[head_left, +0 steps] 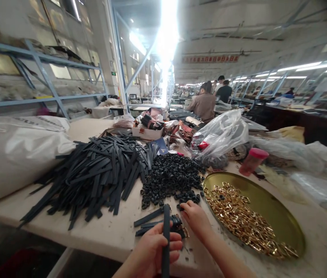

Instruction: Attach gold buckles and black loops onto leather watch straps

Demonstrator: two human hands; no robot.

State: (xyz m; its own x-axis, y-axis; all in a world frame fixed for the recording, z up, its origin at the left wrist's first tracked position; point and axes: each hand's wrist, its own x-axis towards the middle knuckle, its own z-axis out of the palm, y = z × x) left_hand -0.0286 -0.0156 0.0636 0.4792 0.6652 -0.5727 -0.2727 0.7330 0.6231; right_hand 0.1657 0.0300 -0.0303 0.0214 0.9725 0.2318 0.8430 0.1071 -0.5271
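My left hand (157, 247) is closed on a dark strap (166, 235), held upright with the thumb across it. To its right, my right hand (194, 216) has its fingertips pinched on a small black loop (180, 207) at the near edge of a pile of black loops (172, 173). Under and behind my left hand lie several short straps with gold buckles (152, 223). A large heap of dark straps (102, 170) spreads to the left. Gold buckles (244, 220) fill part of a round golden tray (279, 212) at the right.
A white sack (16, 154) stands at the table's left. Behind the piles are a white box (147, 133) and a clear plastic bag (224, 133). A pink-lidded jar (253, 161) is beyond the tray. People (205, 102) are farther back, near blue metal racks.
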